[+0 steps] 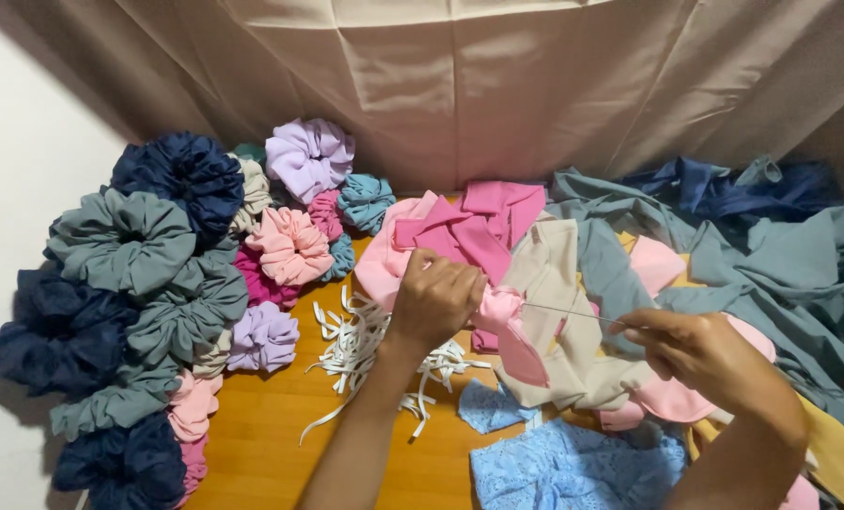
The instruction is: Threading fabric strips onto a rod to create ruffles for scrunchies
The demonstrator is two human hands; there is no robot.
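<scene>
At the far left we see a heap of finished scrunchies (148, 283) in navy, grey, pink and lilac on the wooden surface (271, 444). Beside it lies a tangle of white elastic strips (361, 345). Above the strips our left hand (433, 300) is closed around a gathered pink fabric piece (507, 326). A thin thread (573, 313) runs tight from it to our right hand (700, 357), whose fingertips pinch it. Loose fabric (771, 255) spreads to the right.
</scene>
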